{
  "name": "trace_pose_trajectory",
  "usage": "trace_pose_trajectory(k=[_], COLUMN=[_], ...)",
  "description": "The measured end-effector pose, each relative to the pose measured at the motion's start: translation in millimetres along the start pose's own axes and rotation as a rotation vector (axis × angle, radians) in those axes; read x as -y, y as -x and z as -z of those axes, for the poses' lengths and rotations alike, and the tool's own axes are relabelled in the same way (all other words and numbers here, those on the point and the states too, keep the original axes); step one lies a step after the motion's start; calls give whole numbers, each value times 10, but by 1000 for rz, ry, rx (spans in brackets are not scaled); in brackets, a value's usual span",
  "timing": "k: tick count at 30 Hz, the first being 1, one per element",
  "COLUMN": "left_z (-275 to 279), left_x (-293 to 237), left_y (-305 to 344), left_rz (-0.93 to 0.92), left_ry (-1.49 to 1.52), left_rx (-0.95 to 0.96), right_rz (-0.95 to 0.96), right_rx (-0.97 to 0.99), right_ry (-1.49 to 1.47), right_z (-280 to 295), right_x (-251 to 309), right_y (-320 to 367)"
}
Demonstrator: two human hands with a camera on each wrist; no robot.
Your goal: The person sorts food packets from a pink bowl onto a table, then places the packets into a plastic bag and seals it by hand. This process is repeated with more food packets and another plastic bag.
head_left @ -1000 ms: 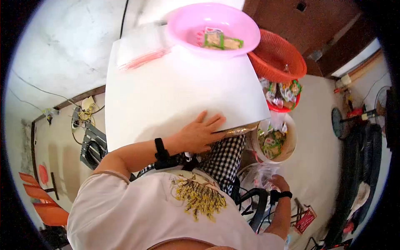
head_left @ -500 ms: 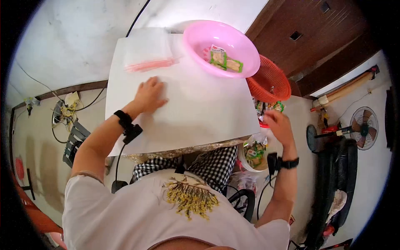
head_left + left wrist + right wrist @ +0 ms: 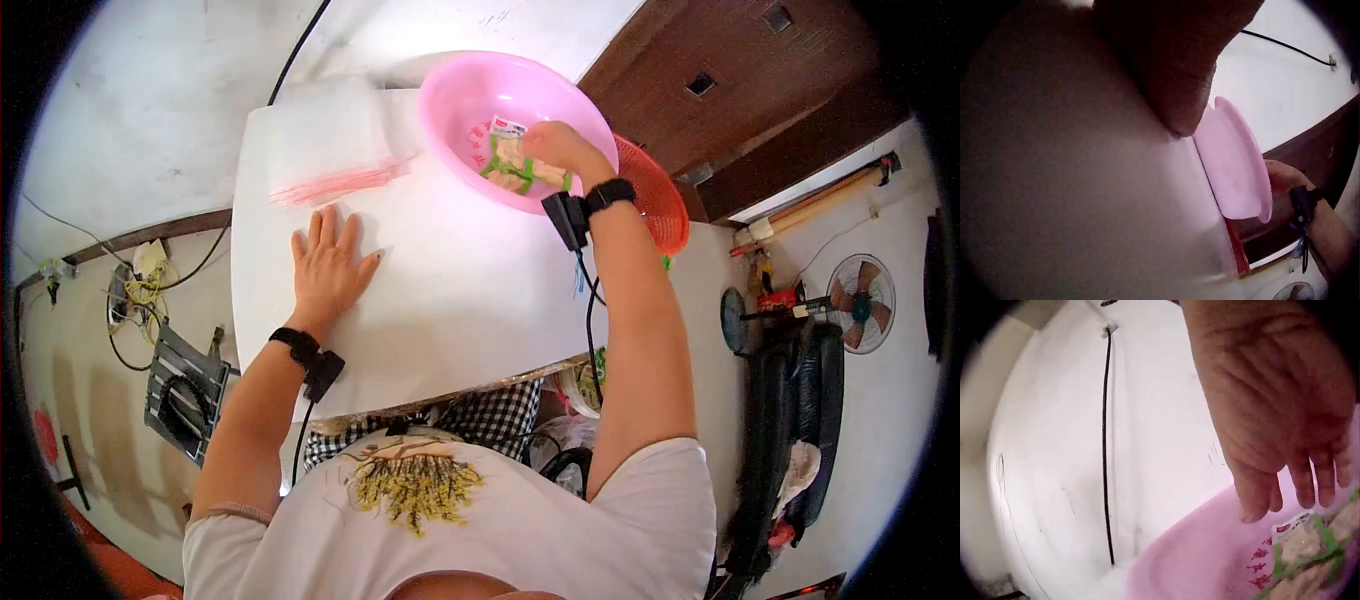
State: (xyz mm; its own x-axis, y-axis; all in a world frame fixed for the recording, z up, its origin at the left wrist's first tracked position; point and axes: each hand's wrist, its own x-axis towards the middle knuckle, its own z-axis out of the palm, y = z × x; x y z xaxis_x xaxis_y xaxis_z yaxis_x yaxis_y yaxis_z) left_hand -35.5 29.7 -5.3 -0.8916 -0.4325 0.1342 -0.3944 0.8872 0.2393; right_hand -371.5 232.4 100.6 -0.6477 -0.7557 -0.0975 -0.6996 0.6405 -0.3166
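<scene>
A pink bowl [image 3: 470, 95] stands at the far right of the white table [image 3: 450, 290] and holds green and white snack packets [image 3: 500, 165]. My right hand [image 3: 548, 148] reaches into the bowl just above them. In the right wrist view its fingers [image 3: 1307, 481] hang straight and relaxed over the packets [image 3: 1310, 550], holding nothing. My left hand [image 3: 330, 255] lies flat on the table, fingers spread, left of the bowl. The left wrist view shows the pink bowl [image 3: 1235, 162] edge-on, with the right hand [image 3: 1280, 177] behind it.
A stack of clear bags with red strips [image 3: 330, 140] lies at the table's far left. A red mesh basket [image 3: 660, 195] sits beyond the table's right edge, below the bowl. A standing fan [image 3: 860, 300] and floor clutter are at the right. Cables [image 3: 140, 290] lie on the floor at the left.
My right hand rose from the floor-side tubs, past the table's right edge, into the pink bowl. The left hand moved from the table's front edge to the middle left.
</scene>
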Motion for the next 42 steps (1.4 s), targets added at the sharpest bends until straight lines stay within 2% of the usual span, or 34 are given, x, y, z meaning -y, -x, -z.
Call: trace_pose_trajectory(k=[1, 4, 7, 10, 13, 16, 19, 21, 23, 26, 29, 32, 35, 38, 41, 42], left_z=[-4, 23, 41, 41, 32, 34, 74, 12, -42, -44, -16, -86, -43, 29, 67, 69], left_x=[-8, -9, -22, -21, -22, 19, 50, 80, 101, 127, 123, 108, 91, 80, 100, 103], left_y=[16, -2, -22, -45, -57, -33, -31, -15, -8, 7, 8, 8, -1, 11, 30, 39], left_rz=[5, 12, 18, 32, 31, 13, 9, -6, -11, -31, -34, -29, -41, -46, -64, -69], left_ry=[-7, -22, -10, 7, 9, 23, 48, 61, 61, 92, 64, 102, 92, 103, 122, 132], left_rx=[1, 19, 45, 57, 60, 51, 41, 14, -26, -63, -54, -111, -109, -112, -123, -119], right_rz=[-8, 20, -13, -189, -55, -128, -162, -125, -95, -250, -187, -59, -48, 41, 67, 56], right_rx=[54, 19, 149, 386, 238, 127, 179, 289, 188, 318, 72, 26, -12, 36, -10, 32], right_ry=[109, 43, 32, 72, 280, 211, 314, 387, 445, 434, 353, 391, -627, -800, -929, -895], right_z=[55, 88, 26, -60, -306, -374, -469, -341, -412, -424, -476, -214, 77, 344, 297, 250], right_x=[7, -147, -150, 23, -49, 68, 162, 280, 202, 33, -348, -598, -275, 460, 1006, 1086], right_y=[-94, -317, -446, -530, -693, -630, -653, -592, -628, -804, -938, -949, -524, -23, 364, 459])
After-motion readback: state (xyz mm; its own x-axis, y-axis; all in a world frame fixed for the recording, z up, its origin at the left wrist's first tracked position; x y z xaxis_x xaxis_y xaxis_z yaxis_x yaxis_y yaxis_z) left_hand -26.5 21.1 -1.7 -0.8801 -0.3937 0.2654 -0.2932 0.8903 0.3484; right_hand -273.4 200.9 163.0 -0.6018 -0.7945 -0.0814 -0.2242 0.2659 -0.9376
